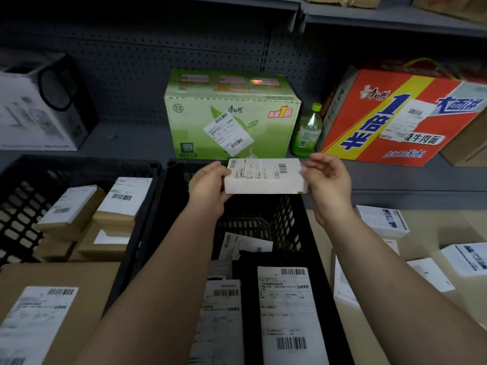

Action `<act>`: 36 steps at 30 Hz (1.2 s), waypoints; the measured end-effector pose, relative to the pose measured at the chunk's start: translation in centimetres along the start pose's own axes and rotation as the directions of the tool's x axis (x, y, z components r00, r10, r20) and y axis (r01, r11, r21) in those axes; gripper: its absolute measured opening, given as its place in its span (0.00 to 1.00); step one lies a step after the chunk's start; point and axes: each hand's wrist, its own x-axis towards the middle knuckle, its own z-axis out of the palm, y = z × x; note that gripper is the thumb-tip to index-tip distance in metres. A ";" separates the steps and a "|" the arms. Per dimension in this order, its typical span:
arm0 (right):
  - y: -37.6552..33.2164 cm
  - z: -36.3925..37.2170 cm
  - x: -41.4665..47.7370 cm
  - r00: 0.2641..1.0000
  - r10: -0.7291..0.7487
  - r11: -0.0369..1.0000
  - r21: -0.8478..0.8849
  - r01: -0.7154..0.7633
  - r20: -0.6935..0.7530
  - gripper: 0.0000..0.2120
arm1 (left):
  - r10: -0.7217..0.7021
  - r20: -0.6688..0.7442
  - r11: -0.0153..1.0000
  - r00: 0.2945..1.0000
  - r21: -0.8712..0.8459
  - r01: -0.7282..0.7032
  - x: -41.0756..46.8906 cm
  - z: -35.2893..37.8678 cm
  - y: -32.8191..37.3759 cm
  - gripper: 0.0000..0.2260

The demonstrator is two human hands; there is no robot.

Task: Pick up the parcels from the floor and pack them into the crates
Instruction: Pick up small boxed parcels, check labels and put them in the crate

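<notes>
Both hands pinch the white parcel [264,177] by its short ends; your left hand [208,185] has the thumb on the top face beside the label and the fingers curled underneath; your right hand [329,185] nips the opposite end with its fingertips, which looks the lighter hold of the two. You have the parcel level, label up, above the far end of the middle crate [287,222], clear of everything lying inside.

Treat it as a light, stiff carton; it shows no sag between your hands, so its edges should bear a pinch; the faces look smooth and perhaps slick, so get fingers under it rather than squeezing the ends alone.

At the near end of that crate a black parcel [284,306] and other labelled packets lie flat; the far end looks to have room left, so it seems the likely spot. The left crate [23,196] holds stacked brown boxes [68,214]; more white boxes [382,219] lie on the floor to your right.
</notes>
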 end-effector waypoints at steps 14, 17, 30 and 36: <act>2.2 -0.2 0.4 0.945 0.306 0.951 -0.078 -0.298 0.117 0.21 | 0.037 0.091 0.979 0.995 -0.203 -0.018 1.2 -1.6 -0.4 0.19; 3.0 -0.4 0.6 0.949 0.292 0.948 -0.169 -0.270 0.121 0.23 | 0.014 0.084 0.991 0.996 -0.135 -0.003 1.6 -2.1 -1.0 0.21; 7.3 2.4 -0.2 0.809 0.560 0.800 -0.373 -0.470 0.182 0.17 | -0.090 -0.165 0.967 0.982 0.220 0.126 4.7 -4.2 -3.7 0.13; 9.5 3.9 -0.7 0.689 0.701 0.697 -0.378 -0.609 0.182 0.22 | -0.151 -0.208 0.944 0.966 0.258 0.203 5.8 -5.4 -5.0 0.18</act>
